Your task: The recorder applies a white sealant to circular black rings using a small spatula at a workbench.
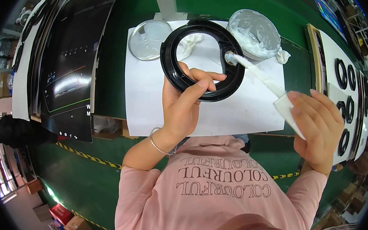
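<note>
A green desk (125, 32) is filling the middle of the view, with a white paper sheet (150, 108) lying on it. A green floor (71, 179) with yellow-black striped tape (88, 156) is running below, cardboard boxes (78, 226) sitting along it.

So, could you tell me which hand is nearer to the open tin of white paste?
The right hand is nearer, though apart from the tin, holding a white brush below it. The left hand grips the black ring further left.

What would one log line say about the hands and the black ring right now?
left hand: holds black ring | right hand: holds white brush | brush tip: on ring's inner edge | white paste tub: behind ring
</note>
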Action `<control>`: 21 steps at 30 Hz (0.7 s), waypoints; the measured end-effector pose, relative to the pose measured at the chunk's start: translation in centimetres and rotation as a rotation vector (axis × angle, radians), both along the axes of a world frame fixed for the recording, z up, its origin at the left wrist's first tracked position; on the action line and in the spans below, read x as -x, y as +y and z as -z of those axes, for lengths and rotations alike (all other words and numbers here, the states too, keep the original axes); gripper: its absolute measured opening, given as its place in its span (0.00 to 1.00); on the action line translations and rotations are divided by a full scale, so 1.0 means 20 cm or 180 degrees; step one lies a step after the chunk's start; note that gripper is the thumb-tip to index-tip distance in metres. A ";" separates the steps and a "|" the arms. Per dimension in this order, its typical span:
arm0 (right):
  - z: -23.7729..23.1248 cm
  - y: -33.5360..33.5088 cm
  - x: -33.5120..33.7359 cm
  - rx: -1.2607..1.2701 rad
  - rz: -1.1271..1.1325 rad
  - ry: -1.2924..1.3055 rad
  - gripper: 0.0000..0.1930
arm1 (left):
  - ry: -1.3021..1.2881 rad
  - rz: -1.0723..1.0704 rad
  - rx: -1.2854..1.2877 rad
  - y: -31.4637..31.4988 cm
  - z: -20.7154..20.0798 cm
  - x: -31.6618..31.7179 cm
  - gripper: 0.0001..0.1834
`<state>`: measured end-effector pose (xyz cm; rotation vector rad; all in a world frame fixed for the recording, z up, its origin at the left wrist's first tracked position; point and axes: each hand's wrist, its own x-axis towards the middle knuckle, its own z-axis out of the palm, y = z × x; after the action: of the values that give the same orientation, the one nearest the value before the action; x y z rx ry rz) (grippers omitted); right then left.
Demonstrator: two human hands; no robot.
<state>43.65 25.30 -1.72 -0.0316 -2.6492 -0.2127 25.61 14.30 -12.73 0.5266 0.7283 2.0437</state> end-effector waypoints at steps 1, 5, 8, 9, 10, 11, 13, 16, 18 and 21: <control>0.00 0.01 0.00 0.0004 0.0027 0.0216 0.09 | 0.0000 0.0020 0.0020 0.00 0.00 0.00 0.08; 0.02 0.02 0.02 0.0110 0.0017 0.0299 0.09 | 0.0067 0.0015 0.0009 0.01 0.01 0.00 0.08; 0.04 0.02 0.02 0.0042 -0.0057 0.0232 0.10 | 0.0062 0.0007 0.0043 0.01 -0.01 -0.01 0.08; 0.04 0.02 0.02 -0.0004 -0.0094 0.0200 0.10 | 0.0064 0.0011 0.0043 0.01 -0.01 -0.01 0.08; 0.04 0.02 0.02 -0.0050 -0.0130 0.0168 0.10 | 0.0062 0.0020 0.0034 0.01 -0.01 -0.01 0.08; 0.05 0.01 0.02 -0.0046 -0.0131 0.0169 0.10 | 0.0058 0.0024 0.0028 0.01 0.00 -0.01 0.08; 0.05 0.01 0.02 -0.0138 -0.0235 0.0137 0.09 | 0.0073 0.0001 0.0050 0.01 0.00 -0.01 0.08; 0.05 0.00 0.02 -0.0204 -0.0228 0.0128 0.09 | 0.0083 -0.0009 0.0063 0.01 0.00 -0.01 0.08; 0.04 0.02 0.01 -0.0134 -0.0188 0.0162 0.09 | 0.0078 -0.0002 0.0060 0.01 0.00 -0.01 0.08; 0.04 0.04 0.00 -0.0075 -0.0090 0.0225 0.09 | 0.0096 -0.0010 0.0075 0.01 0.00 -0.01 0.08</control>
<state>43.66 26.17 -2.45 0.0060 -2.5749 -0.2293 25.76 14.52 -12.70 0.5443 0.7706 2.0314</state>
